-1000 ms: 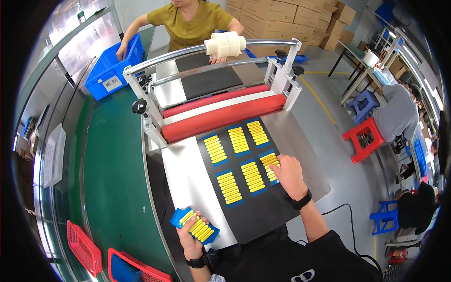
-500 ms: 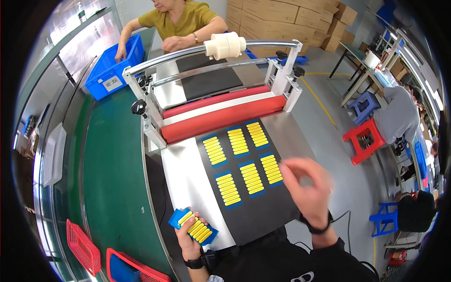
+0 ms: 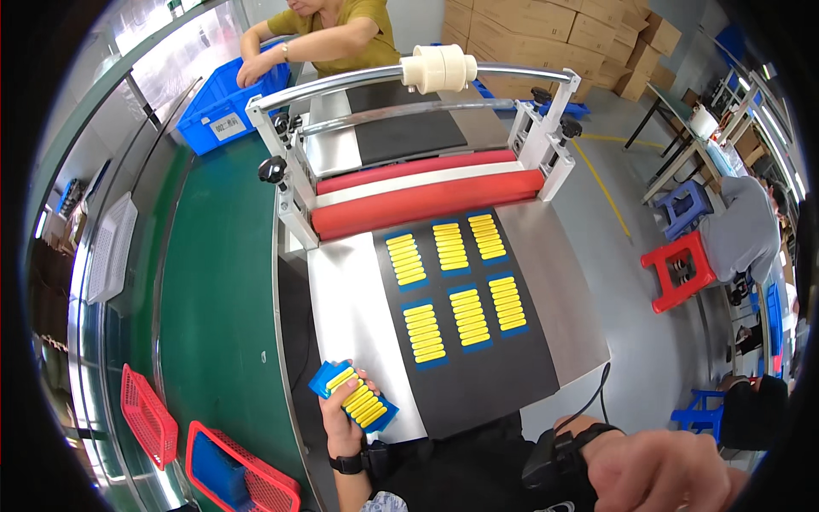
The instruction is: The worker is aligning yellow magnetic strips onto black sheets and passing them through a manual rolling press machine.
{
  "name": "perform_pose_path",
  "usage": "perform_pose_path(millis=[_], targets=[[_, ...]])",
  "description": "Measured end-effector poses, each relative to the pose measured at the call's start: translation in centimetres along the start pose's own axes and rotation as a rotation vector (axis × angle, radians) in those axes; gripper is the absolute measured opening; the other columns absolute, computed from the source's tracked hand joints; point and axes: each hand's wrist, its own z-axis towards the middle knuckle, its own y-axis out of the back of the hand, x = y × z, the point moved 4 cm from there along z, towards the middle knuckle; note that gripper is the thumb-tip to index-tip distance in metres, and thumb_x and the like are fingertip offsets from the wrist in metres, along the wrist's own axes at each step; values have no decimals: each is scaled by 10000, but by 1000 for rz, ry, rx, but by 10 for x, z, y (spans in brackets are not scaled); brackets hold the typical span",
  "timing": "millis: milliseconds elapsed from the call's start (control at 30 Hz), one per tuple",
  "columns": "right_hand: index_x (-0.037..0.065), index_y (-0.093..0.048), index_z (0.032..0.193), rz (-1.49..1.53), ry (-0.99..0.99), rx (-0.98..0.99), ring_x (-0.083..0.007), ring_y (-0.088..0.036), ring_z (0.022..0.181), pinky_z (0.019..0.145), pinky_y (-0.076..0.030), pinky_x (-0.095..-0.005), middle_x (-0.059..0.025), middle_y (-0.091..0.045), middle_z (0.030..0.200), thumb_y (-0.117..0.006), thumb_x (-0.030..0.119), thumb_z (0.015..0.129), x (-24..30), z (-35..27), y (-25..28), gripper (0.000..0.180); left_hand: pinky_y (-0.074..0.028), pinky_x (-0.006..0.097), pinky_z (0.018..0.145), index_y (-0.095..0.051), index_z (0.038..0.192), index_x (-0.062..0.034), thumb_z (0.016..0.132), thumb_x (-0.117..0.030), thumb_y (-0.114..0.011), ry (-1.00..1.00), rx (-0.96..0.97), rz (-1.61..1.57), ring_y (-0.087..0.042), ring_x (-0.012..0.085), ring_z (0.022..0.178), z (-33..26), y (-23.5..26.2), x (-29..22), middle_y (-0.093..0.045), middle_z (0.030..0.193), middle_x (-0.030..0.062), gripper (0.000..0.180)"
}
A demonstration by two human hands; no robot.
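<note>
My left hand (image 3: 345,418) is closed round a blue card with yellow strips (image 3: 363,399), holding it tilted over the near left corner of the metal plate (image 3: 354,328). Similar blue cards with yellow strips (image 3: 469,317) lie in two rows on the black mat (image 3: 478,388), several in all. My right hand (image 3: 665,474) is at the lower right, off the plate and near my body. Its knuckles are bent, but the fingertips are hidden and partly cut off by the picture's edge.
Beyond the cards stands a roller frame with a red roller (image 3: 426,205). The green bench (image 3: 222,282) on my left carries red baskets (image 3: 273,486) and a blue crate (image 3: 226,107). Across from me, a person (image 3: 341,38) reaches into that crate. Stools (image 3: 678,273) stand right.
My right hand has moved from beside the right-hand cards down and right toward my body. My left hand keeps its card. The person opposite now has both hands at the blue crate.
</note>
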Motion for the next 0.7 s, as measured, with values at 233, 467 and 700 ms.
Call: perform_pose_path(millis=[233, 467, 700], targets=[[163, -672, 1118, 25, -54, -5, -139, -477, 438, 384, -263, -253, -17, -632, 773, -755, 190, 910, -1, -15, 7, 226, -586, 400, 732, -593, 1140, -10, 851, -40, -675, 53, -34, 26, -689, 260, 773, -8, 14, 4, -678, 945, 140, 302], [181, -681, 1159, -53, -251, -126, -144, -502, 453, 388, -303, -250, -32, -657, 788, -796, 218, 852, -11, -24, -6, 330, -610, 416, 743, -595, 1161, 37, 876, -45, -683, 97, -47, 52, -729, 297, 823, -17, -2, -4, -700, 974, 179, 309], [-10, -686, 1046, -566, -1282, -37, -160, -548, 645, 597, -441, -239, -90, -581, 770, -781, 223, 895, -97, -130, -2, 294, -624, 429, 777, -600, 1125, -1, 900, -62, -702, 246, 59, -43, -741, 327, 883, -22, -7, 4, -708, 960, 173, 255]])
